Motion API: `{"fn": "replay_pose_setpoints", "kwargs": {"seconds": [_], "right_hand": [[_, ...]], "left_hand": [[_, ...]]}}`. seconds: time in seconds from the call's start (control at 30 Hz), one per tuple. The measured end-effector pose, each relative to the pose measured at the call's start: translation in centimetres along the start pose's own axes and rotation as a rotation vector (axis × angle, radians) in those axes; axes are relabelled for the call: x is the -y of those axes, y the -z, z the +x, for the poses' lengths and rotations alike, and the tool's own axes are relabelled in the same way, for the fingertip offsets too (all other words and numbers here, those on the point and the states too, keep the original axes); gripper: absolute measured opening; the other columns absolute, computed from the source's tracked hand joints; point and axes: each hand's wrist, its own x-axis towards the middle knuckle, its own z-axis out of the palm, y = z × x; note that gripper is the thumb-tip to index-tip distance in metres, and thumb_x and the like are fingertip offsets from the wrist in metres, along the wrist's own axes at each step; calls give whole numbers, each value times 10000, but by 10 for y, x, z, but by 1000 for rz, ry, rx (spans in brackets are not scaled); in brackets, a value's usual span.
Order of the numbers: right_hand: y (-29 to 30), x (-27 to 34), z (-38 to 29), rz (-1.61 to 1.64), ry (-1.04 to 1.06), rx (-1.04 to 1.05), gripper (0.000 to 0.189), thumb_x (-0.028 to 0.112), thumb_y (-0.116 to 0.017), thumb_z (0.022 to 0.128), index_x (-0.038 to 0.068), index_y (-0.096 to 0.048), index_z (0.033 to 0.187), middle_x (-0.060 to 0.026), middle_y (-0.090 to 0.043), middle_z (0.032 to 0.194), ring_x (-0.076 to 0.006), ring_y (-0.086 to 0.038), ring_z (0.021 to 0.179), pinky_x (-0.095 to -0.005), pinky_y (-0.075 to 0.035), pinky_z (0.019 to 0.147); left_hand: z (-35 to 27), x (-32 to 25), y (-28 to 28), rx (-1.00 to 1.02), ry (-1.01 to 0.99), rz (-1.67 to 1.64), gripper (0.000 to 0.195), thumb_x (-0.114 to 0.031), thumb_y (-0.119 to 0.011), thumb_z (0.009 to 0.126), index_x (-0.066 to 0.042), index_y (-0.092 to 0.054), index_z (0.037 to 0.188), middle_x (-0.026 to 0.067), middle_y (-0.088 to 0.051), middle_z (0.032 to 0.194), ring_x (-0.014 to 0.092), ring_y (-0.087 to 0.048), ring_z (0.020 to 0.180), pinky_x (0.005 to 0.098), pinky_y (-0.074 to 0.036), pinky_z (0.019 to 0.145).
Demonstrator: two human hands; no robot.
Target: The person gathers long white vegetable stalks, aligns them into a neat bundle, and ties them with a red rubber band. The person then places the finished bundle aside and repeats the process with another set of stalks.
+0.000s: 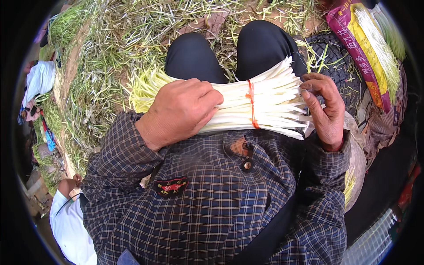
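A bundle of blanched chives (232, 106) lies across my lap, white stems to the right and yellow leaf ends to the left. An orange-red tie (252, 104) goes around the stems. My left hand (185, 109) grips the bundle from above, its fingers curled over the part left of the tie. At the stem ends is my right hand (323, 106), thumb and forefinger bent close to the tips. Whether they pinch a stem cannot be made out.
Loose green and dry leaves (99, 66) cover the ground ahead. At upper right, more white-stemmed chives (377, 46) lie on a purple and yellow printed sack (357, 49). A person in a white top (71, 225) is at lower left. A pale bag (356, 185) stands beside my right arm.
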Motion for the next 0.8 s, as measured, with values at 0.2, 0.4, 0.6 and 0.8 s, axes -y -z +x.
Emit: {"fn": "replay_pose_setpoints", "kwargs": {"seconds": [0.2,0.4,0.6,0.8], "right_hand": [[1,5,-4,-1,-33,5,125,-29,-638,779,4,-604,894,-62,-592,857,-131,-526,699,-232,-405,593],[3,10,-4,-83,-16,30,139,-39,-640,768,7,-603,894,-68,-596,848,-140,-537,705,-238,-414,593],[6,20,-3,-145,-9,73,174,-61,-646,745,1,-597,900,-79,-596,863,-156,-546,727,-242,-425,619],[6,28,-2,-177,-28,92,175,-48,-659,741,4,-600,898,-80,-598,863,-164,-556,737,-249,-434,630]], "left_hand": [[-3,3,0,-23,-80,24,135,-63,-668,699,-82,-617,822,44,-575,749,218,-588,687,317,-470,581],[-12,0,2,2,-2,-68,117,-81,-670,715,-80,-635,827,44,-589,749,215,-591,668,308,-480,577],[-15,0,-6,11,14,-49,114,-119,-668,732,-81,-638,835,41,-604,716,199,-601,650,307,-475,569],[-9,0,-5,88,-20,137,86,-177,-653,752,-108,-613,784,13,-590,649,181,-594,609,316,-438,538]]}}
